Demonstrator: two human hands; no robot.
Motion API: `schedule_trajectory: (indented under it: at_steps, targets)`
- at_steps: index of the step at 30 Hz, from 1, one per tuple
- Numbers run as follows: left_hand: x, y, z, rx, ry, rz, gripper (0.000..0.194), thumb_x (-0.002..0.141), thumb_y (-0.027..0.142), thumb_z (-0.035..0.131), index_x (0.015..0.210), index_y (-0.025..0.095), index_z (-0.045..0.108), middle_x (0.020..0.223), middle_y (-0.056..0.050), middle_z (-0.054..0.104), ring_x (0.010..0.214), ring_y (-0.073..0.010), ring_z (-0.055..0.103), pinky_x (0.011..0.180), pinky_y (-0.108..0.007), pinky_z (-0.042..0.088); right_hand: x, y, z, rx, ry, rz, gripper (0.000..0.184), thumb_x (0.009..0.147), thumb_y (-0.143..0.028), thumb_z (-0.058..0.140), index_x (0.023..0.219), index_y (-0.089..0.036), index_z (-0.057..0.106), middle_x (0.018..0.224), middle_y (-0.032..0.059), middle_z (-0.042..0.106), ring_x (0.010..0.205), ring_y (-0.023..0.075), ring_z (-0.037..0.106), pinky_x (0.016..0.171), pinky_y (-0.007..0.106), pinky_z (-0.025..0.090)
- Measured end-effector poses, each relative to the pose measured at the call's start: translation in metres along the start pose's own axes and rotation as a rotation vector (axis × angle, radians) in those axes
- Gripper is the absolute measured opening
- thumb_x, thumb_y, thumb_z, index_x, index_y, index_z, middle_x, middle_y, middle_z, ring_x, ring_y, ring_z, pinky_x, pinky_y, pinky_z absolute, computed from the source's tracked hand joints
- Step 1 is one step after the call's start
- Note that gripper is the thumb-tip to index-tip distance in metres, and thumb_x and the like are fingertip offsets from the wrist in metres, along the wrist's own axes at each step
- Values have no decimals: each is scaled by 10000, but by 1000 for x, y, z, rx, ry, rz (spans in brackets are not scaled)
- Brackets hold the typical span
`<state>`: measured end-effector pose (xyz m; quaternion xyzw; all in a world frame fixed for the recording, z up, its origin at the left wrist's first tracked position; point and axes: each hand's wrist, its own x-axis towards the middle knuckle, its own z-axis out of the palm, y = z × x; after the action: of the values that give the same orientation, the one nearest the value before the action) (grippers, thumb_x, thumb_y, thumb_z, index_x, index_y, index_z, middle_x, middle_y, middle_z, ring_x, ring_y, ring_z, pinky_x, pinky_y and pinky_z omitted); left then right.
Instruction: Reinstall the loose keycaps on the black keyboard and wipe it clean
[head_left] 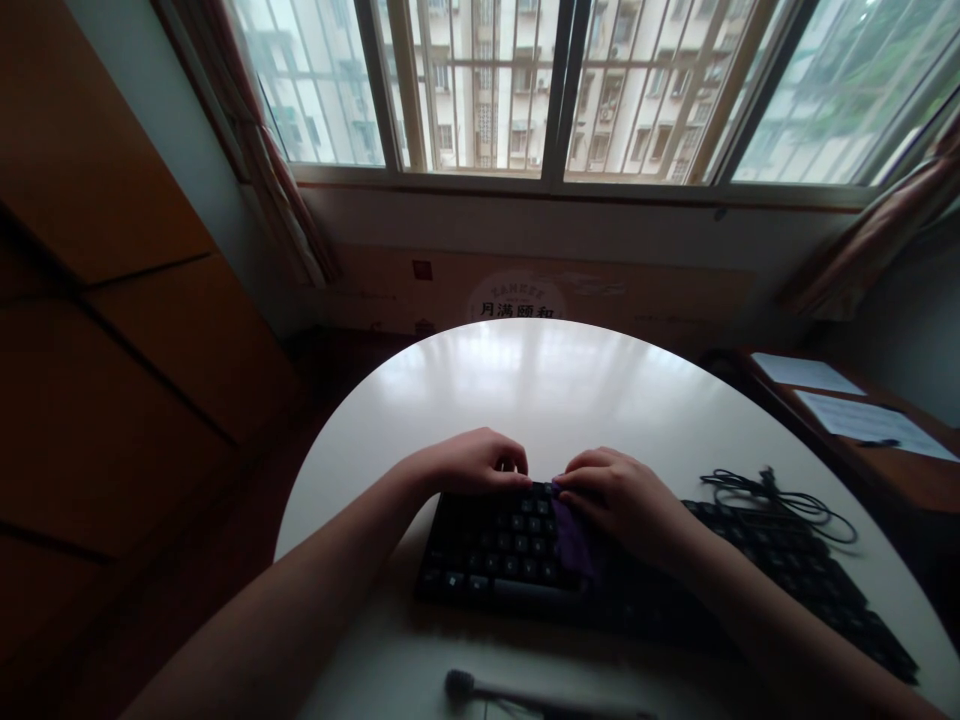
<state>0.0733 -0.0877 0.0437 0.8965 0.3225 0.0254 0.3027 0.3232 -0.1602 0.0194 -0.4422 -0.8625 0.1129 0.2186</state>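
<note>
A black keyboard [517,545] lies on a white round-edged table [360,440]. My left hand [484,462] is curled at its far edge, with thumb and fingertips pinching that edge. In the fingers of my right hand [619,490] is a purple cloth [574,540], pressed onto the keys near the far edge and hanging down over them. Both hands are close together. Part of the keyboard is hidden beneath my right hand and forearm, and more black keys [802,560] show to the right of it.
A coiled black cable [780,505] lies behind the keys on the right. Near the table's front is a dark-headed brush-like tool [525,690], partly cut off. Papers [874,420] with pens lie on a brown table at right. A barred window [555,100] stands ahead.
</note>
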Motion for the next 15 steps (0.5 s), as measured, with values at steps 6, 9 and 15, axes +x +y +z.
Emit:
schedule_trajectory:
  at_steps: [6,9,15]
  targets:
    - [1,0,0,-29,-6,27,279,916,436,605,983,207,750,905,-28,724,817,-167,638,682,-244,431,1,-1,4,40,179,-5,176,946,-249,623,1004,-263,788,976,65,746,901,234,659,780,379,544]
    - [2,-2,1,-32,2,42,276,918,431,603,980,205,749,899,-24,728,812,-165,639,688,-244,433,3,1,10,36,132,-7,217,964,-255,586,1062,-270,779,1096,82,729,1001,251,655,867,409,548]
    - [4,-5,2,-8,8,46,281,914,427,601,987,202,752,881,-24,729,790,-164,638,678,-243,426,10,0,15,-4,-16,4,222,970,-284,579,1058,-255,780,1158,82,726,1061,271,648,929,448,526]
